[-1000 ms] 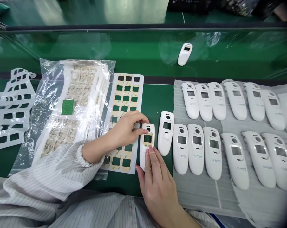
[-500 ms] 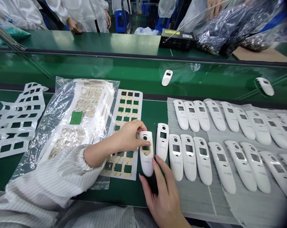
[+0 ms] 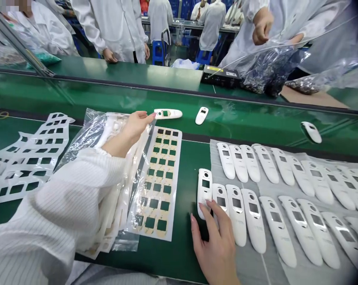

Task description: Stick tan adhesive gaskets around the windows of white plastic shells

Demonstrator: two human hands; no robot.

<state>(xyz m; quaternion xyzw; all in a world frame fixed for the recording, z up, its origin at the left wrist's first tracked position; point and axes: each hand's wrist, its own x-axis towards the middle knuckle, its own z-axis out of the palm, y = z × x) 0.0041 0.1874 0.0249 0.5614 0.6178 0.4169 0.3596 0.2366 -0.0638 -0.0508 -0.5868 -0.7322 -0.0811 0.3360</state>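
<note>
My left hand point(image 3: 139, 122) reaches over the green belt with its fingertips at one end of a white plastic housing point(image 3: 175, 114). This housing lies sideways, with a tan adhesive frame around its window. Near the front, my right hand point(image 3: 216, 241) has its fingers apart. Its index and middle fingertips touch the lower end of another white housing point(image 3: 205, 183), while the thumb stays off to the left. Between my arms lies a sheet of tan adhesive frames point(image 3: 164, 174) with square cut-outs. Its left edge is by a clear plastic bag point(image 3: 88, 130) of more sheets.
Rows of white housings point(image 3: 254, 213) lie on grey foam sheeting point(image 3: 252, 269) at right. Two more housings ride the green belt point(image 3: 250, 122). At left is a cut-out backing sheet point(image 3: 33, 160). Across the belt, co-workers in white coats stand by a black box point(image 3: 222, 76) and plastic bags.
My left hand has carried the housing from the table up to the belt and turned it sideways. My right hand has shifted onto the neighbouring housing's lower end. The view has tilted upward.
</note>
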